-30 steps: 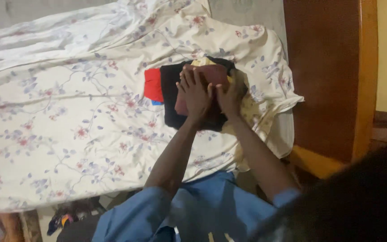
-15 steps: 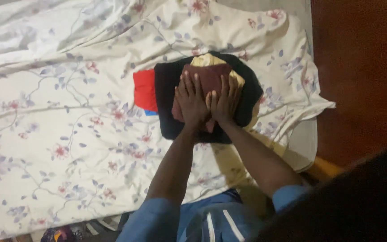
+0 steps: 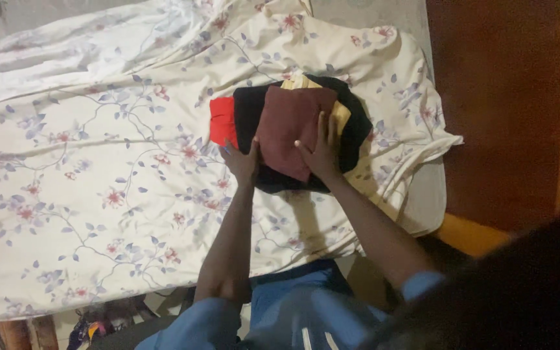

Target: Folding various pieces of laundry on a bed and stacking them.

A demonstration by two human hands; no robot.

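Your right hand (image 3: pixel 321 150) lies flat, fingers spread, on the maroon folded cloth (image 3: pixel 291 128) topping the clothes pile near the far right corner of the floral bedsheet (image 3: pixel 98 194). Your left hand (image 3: pixel 242 162) cups the pile's near-left edge, against the black garment (image 3: pixel 247 116). The cloth's long axis runs away from you.

Pretty dim, warm indoor light, kinda yellowish overall. The whole shot is soft and grainy, no crisp edges anywhere. The arms throw faint shadows on the bedsheet (image 3: pixel 98 181). A dark out-of-focus blob fills the bottom right corner. No glare.
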